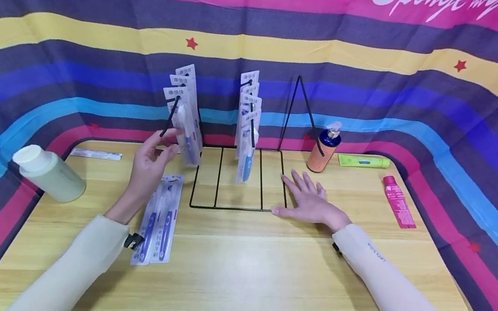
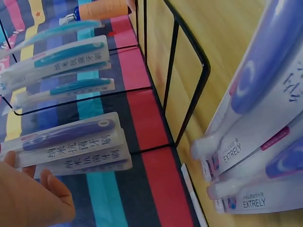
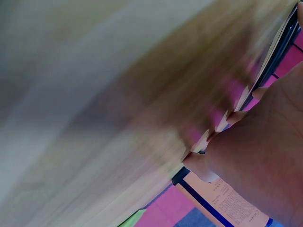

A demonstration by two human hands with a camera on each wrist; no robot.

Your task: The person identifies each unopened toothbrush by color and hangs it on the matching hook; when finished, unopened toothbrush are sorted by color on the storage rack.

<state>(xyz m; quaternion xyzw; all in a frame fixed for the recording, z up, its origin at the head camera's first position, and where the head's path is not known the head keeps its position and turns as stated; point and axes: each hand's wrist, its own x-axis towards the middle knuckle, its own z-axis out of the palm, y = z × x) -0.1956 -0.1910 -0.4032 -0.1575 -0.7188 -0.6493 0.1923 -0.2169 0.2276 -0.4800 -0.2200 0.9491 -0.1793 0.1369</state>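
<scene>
My left hand is raised at the left hook of a black wire rack. Its fingertips touch or nearly touch the front purple toothbrush pack hanging there; thumb and forefinger look apart. More toothbrush packs hang behind it. Blue toothbrush packs hang from the middle hook, while the right hook carries none. My right hand lies with fingers spread over the right side of the rack's base. Two purple toothbrush packs lie on the table below my left wrist.
At far left a pale green bottle lies tilted, near a flat white pack. An orange pump bottle stands behind my right hand. A green tube and a pink tube lie further right. Striped cloth walls the back.
</scene>
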